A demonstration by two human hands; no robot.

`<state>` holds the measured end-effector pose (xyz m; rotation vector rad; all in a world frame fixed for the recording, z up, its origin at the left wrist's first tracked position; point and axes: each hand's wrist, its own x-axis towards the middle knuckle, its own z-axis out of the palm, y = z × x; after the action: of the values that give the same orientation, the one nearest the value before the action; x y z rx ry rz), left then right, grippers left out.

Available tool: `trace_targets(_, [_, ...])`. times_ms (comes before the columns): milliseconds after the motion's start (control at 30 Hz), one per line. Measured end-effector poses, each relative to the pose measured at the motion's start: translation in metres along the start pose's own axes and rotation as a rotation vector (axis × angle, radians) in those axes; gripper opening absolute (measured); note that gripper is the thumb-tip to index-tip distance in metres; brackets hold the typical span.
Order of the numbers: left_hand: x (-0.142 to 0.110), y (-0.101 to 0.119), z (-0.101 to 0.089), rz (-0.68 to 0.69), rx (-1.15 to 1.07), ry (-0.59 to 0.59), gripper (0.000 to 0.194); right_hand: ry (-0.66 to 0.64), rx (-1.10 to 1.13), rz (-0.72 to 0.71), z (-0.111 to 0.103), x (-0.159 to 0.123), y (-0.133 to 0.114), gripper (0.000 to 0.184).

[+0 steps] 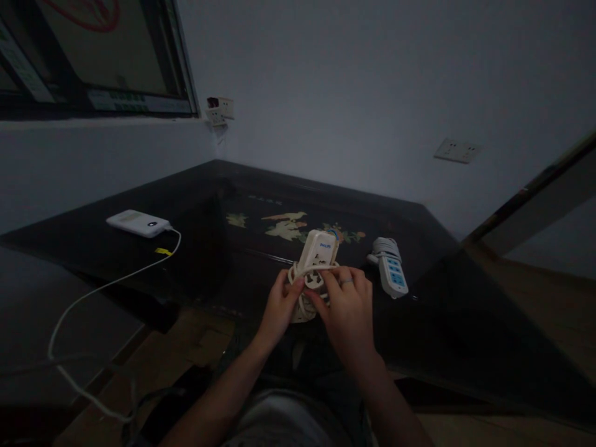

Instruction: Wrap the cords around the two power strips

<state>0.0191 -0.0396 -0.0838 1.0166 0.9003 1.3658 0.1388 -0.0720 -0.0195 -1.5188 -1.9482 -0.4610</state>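
A white power strip (pixel 320 247) with blue lettering stands out between my hands at the table's near edge, its cord (pixel 321 269) looped round its middle. My left hand (pixel 283 299) grips the looped cord on the strip's left side, thumb near a socket. On the right, my right hand (pixel 347 298), with a ring on one finger, pinches the cord where it crosses the strip. Fingers hide part of the coils and the strip's lower end. Farther right lies a second power strip (pixel 392 273), white with blue sockets and its cord wound round one end.
The dark table (pixel 200 248) bears a bird-and-flower picture (pixel 286 226). At left a white power bank (pixel 138 223) trails a white cable (pixel 100 288) over the edge. Wall sockets (pixel 457 150) sit behind; a loose socket (pixel 216 116) hangs near the window.
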Motion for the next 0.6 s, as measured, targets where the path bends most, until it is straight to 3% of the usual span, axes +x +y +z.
trace_targets(100, [0.002,-0.001,-0.003,0.012,0.029,0.010,0.035,-0.040,0.038,0.037,0.000,0.002,-0.004,0.024])
trace_targets(233, [0.003,-0.003,-0.005,-0.092,-0.136,-0.028,0.042,-0.042,0.407,0.024,0.000,0.002,0.001,0.027])
trace_targets(367, [0.000,-0.007,-0.004,-0.252,-0.310,-0.129,0.050,-0.021,0.717,0.151,-0.003,0.001,0.014,0.025])
trace_targets(467, [-0.001,-0.011,-0.004,-0.285,-0.312,-0.160,0.049,-0.069,0.964,0.237,-0.007,0.002,0.022,0.025])
trace_targets(600, [-0.001,-0.013,-0.006,-0.279,-0.298,-0.175,0.048,-0.083,1.186,0.231,-0.014,0.004,0.030,0.026])
